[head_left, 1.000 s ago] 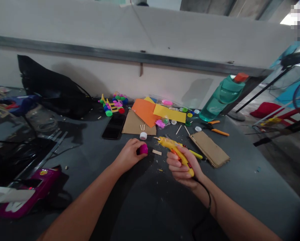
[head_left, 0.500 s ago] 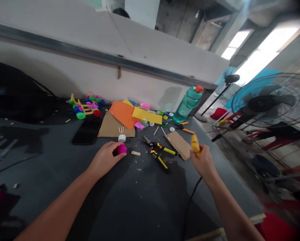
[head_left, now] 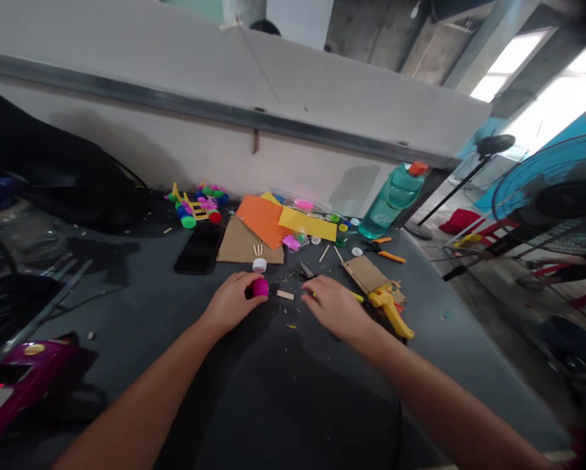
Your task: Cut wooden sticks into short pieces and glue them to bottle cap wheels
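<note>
My left hand (head_left: 231, 302) grips a magenta bottle cap (head_left: 260, 287) between thumb and fingers at the table's middle. A white cap (head_left: 259, 265) sits just behind it. Right of the magenta cap lies a small flat wooden piece (head_left: 285, 295). My right hand (head_left: 333, 305) hovers over the yellow-and-black cutters, fingers loosely bent and apart, with nothing seen in them. It covers most of the cutters; the metal blades (head_left: 305, 270) show past the fingers. A yellow glue gun (head_left: 389, 307) rests by the cardboard block (head_left: 366, 273), to the right of that hand.
Brown cardboard (head_left: 229, 245), orange paper (head_left: 261, 219) and yellow paper (head_left: 312, 226) lie at the back. Left of them are a black phone (head_left: 198, 248) and colourful toy pieces (head_left: 200, 205). A green bottle (head_left: 392, 199) and orange-handled pliers (head_left: 389, 254) are at back right.
My right hand has let go of the yellow glue gun, leaving it by the cardboard block, and has moved left over the cutters. My left hand keeps hold of the magenta cap.
</note>
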Motion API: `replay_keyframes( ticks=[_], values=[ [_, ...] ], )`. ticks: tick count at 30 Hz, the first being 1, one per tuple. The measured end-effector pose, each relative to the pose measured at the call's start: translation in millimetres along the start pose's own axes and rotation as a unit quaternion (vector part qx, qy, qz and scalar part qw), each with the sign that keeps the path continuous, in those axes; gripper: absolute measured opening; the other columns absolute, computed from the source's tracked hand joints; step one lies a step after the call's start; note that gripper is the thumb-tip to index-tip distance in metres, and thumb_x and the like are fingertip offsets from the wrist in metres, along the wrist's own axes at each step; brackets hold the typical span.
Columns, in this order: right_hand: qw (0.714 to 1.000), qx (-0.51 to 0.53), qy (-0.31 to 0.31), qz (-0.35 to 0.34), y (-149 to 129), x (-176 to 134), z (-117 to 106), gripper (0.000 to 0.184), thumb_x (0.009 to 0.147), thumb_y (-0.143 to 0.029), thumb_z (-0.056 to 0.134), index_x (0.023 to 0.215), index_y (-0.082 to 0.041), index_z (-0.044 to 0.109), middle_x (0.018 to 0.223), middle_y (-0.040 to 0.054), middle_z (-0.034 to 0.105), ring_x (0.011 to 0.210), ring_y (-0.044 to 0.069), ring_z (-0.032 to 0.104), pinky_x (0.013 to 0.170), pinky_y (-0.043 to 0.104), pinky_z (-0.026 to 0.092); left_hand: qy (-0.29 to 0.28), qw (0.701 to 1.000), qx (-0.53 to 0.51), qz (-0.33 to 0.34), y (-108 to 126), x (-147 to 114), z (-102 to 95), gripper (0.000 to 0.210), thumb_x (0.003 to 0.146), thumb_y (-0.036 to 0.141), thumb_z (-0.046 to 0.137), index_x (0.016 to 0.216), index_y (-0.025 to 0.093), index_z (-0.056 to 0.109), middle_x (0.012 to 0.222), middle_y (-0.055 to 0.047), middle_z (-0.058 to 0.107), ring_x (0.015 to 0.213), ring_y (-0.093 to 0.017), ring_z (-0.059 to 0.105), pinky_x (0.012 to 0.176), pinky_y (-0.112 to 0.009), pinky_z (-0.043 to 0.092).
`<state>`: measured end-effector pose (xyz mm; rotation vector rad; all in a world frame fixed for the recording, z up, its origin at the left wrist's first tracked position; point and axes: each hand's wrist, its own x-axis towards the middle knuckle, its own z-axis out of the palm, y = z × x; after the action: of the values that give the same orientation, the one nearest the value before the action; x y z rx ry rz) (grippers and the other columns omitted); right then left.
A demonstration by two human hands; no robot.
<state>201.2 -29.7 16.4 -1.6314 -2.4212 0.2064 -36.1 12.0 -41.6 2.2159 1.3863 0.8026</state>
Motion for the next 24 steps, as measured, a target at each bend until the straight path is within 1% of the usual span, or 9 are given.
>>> replay_keyframes(
  ticks=[2, 5, 8, 10, 12, 14, 16, 19, 24],
  values=[
    [0.999, -0.021, -0.035, -0.015, -19, 23, 17, 0.016, 0.085, -0.027, 0.050, 0.093, -0.018, 0.059, 0.094, 0.0095, 0.060, 0.093, 0.022, 0.055, 0.080, 0.032, 0.040, 0.000, 1.000, 0.004, 0.002, 0, 0, 0.0, 0.033, 0.071, 0.028, 0.064, 0.103, 0.022, 0.056, 0.101, -0.004, 0.061, 0.098, -0.023, 0.052, 0.085, -0.037, 0.041],
    [0.998, -0.027, -0.057, 0.007, -24, 41, 36, 0.011, 0.081, -0.024, 0.054, 0.083, -0.016, 0.060, 0.086, 0.0092, 0.060, 0.083, 0.021, 0.057, 0.073, 0.031, 0.041, -0.009, 1.000, 0.008, 0.010, 0, 0, -0.9, 0.032, 0.070, 0.025, 0.066, 0.100, 0.021, 0.057, 0.099, -0.004, 0.061, 0.095, -0.023, 0.053, 0.083, -0.036, 0.042],
    [0.997, 0.038, -0.054, 0.042, -15, 43, 44, 0.005, 0.075, -0.022, 0.057, 0.074, -0.018, 0.059, 0.079, 0.0055, 0.061, 0.074, 0.018, 0.058, 0.065, 0.028, 0.040, -0.014, 1.000, 0.012, 0.011, 0, 0, -1.7, 0.030, 0.070, 0.025, 0.066, 0.099, 0.021, 0.057, 0.099, -0.005, 0.061, 0.095, -0.023, 0.053, 0.082, -0.036, 0.042],
    [0.990, 0.124, -0.035, 0.062, -11, 42, 46, 0.002, 0.074, -0.021, 0.057, 0.074, -0.019, 0.058, 0.073, 0.0020, 0.061, 0.068, 0.015, 0.057, 0.061, 0.025, 0.040, -0.015, 1.000, 0.015, 0.010, 1, 0, -1.7, 0.029, 0.071, 0.026, 0.065, 0.099, 0.021, 0.057, 0.098, -0.005, 0.060, 0.094, -0.023, 0.053, 0.082, -0.036, 0.042],
    [0.966, 0.246, -0.029, 0.074, -9, 43, 48, 0.003, 0.076, -0.023, 0.055, 0.076, -0.020, 0.056, 0.068, -0.0008, 0.059, 0.061, 0.012, 0.055, 0.055, 0.023, 0.040, -0.015, 1.000, 0.018, 0.014, 1, 0, -1.3, 0.030, 0.071, 0.026, 0.065, 0.099, 0.022, 0.056, 0.098, -0.004, 0.060, 0.095, -0.023, 0.052, 0.083, -0.036, 0.042],
    [0.923, 0.372, -0.049, 0.084, -9, 45, 49, 0.008, 0.078, -0.027, 0.053, 0.077, -0.019, 0.056, 0.064, -0.0022, 0.056, 0.053, 0.009, 0.052, 0.046, 0.019, 0.038, -0.015, 1.000, 0.021, 0.018, 2, 0, -0.6, 0.031, 0.071, 0.026, 0.064, 0.101, 0.022, 0.056, 0.099, -0.004, 0.060, 0.097, -0.022, 0.052, 0.085, -0.036, 0.041],
    [0.884, 0.450, -0.073, 0.100, -8, 48, 51, 0.012, 0.077, -0.030, 0.054, 0.076, -0.018, 0.057, 0.061, -0.0028, 0.054, 0.045, 0.007, 0.048, 0.037, 0.017, 0.034, -0.017, 0.999, 0.026, 0.021, 2, 0, 0.0, 0.031, 0.072, 0.025, 0.064, 0.102, 0.022, 0.056, 0.100, -0.004, 0.060, 0.097, -0.022, 0.052, 0.086, -0.037, 0.041],
    [0.863, 0.485, -0.071, 0.127, -7, 51, 54, 0.010, 0.076, -0.027, 0.055, 0.075, -0.018, 0.060, 0.058, -0.0030, 0.053, 0.039, 0.005, 0.043, 0.032, 0.016, 0.032, -0.019, 0.999, 0.037, 0.026, 2, 0, 0.6, 0.031, 0.073, 0.026, 0.063, 0.103, 0.023, 0.057, 0.100, -0.004, 0.060, 0.097, -0.022, 0.051, 0.086, -0.037, 0.041],
    [0.829, 0.529, -0.051, 0.174, -9, 53, 58, 0.003, 0.072, -0.021, 0.056, 0.071, -0.018, 0.055, 0.060, -0.0011, 0.057, 0.045, 0.008, 0.050, 0.033, 0.017, 0.038, -0.017, 0.998, 0.044, 0.036, 3, 0, 0.9, 0.033, 0.074, 0.026, 0.063, 0.105, 0.023, 0.056, 0.100, -0.004, 0.059, 0.097, -0.022, 0.051, 0.085, -0.037, 0.042]
  ],
)
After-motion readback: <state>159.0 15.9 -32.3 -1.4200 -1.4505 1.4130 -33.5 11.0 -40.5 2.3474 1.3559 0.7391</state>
